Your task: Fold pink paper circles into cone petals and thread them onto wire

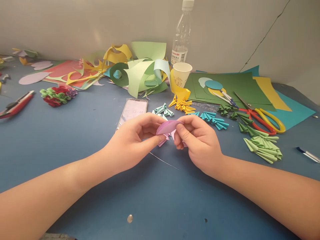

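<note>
Between my two hands is a piece of purple paper (pixel 168 127), bent into a curve. My left hand (pixel 132 138) pinches its left end between thumb and fingers. At the right end, the thumb and forefinger of my right hand (pixel 198 140) grip it. Just below lie small purple paper pieces (pixel 162 141), partly hidden by my fingers. Beyond my hands are little rolled paper cones: pale blue cones (pixel 163 110), yellow cones (pixel 184 106) and blue cones (pixel 215 120). Dark green cones (pixel 240 116) and light green cones (pixel 266 148) lie to the right.
A phone (pixel 131 110) lies behind my left hand. Scissors (pixel 260 116) rest at right by stacked coloured sheets (pixel 232 85). At the back stand a paper cup (pixel 182 74) and a bottle (pixel 181 36), beside paper scraps (pixel 140 75). A red cutter (pixel 17 104) lies far left.
</note>
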The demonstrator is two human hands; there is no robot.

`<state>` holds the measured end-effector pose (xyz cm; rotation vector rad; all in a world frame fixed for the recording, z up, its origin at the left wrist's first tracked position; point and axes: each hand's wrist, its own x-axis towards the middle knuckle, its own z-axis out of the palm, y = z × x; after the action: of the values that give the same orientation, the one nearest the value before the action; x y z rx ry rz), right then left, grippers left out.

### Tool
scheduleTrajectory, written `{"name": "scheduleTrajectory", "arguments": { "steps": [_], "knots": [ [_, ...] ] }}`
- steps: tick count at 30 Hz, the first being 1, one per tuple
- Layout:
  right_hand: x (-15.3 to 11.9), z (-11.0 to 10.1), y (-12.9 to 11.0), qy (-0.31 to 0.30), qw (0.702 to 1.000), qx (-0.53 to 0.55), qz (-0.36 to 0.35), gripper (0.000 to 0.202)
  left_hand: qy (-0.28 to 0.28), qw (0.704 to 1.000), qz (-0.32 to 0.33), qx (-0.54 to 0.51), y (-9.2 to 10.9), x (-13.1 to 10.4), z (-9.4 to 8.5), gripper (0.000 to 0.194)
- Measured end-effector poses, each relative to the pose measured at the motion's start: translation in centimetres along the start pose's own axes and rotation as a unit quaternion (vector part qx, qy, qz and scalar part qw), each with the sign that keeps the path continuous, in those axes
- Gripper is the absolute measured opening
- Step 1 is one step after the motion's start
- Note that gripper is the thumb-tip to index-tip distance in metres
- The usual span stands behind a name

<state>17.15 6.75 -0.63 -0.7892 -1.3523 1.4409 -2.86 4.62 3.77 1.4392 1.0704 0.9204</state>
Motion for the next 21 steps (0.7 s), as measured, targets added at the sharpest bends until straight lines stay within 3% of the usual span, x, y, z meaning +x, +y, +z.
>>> {"name": "scheduleTrajectory", "arguments": {
  "steps": [11,18,21],
  "knots": [
    [0.09,-0.18,-0.52,-0.023,1.000,0.007,-0.010,0.016,-0.030,0.990,0.077,0.112,0.34,-0.07,-0.35,0.013],
    [-0.15,-0.32,-0.12,-0.076,0.995,-0.045,-0.046,0.009,-0.041,0.994,0.080,0.062,0.03,-0.03,0.04,0.008],
    [-0.13,-0.21,0.05,-0.063,0.994,-0.073,-0.048,0.017,-0.031,0.997,0.065,0.043,0.23,-0.17,0.22,0.007]
  ]
}}
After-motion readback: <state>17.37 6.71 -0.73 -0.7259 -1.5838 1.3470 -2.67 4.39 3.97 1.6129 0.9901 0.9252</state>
